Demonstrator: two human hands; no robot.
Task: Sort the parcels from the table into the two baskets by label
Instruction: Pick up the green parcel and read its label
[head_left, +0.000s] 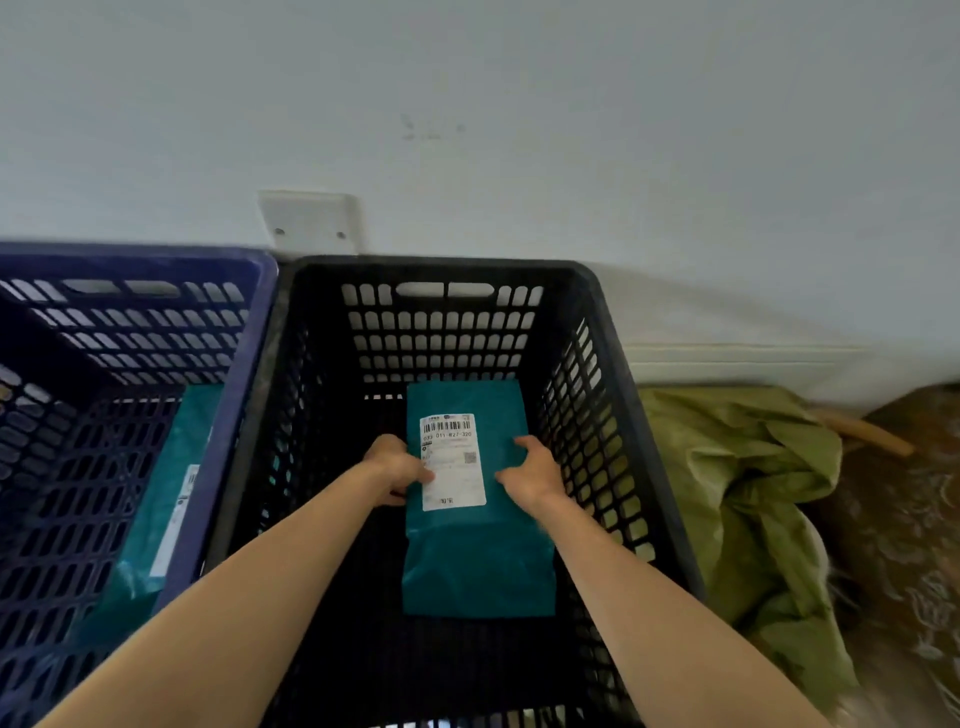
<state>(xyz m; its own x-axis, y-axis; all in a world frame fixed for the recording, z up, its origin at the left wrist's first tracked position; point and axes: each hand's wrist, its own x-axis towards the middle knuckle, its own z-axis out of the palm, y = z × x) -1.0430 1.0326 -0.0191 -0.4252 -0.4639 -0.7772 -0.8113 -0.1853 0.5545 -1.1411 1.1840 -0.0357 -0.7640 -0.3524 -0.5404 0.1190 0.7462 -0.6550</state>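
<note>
Parcel (478, 561) in teal film, seen low inside the black basket (441, 265), label (454, 467) upward; we cannot tell whether it already rests on the basket floor. The left hand (395, 467) grips the left edge, thumb on the label and fingers curled below. The right hand (535, 475) arches over the right edge with fingers (522, 442) loosely curved, and we cannot tell whether they pinch the film or merely hover. We judge the parcel light and soft: the wrap wrinkles and its near end sags, so the glossy film may slip. We would take it by both long edges near the middle, where the contents look firmest. A second parcel (171, 493) lies in the blue basket (249, 364) just beside.
</note>
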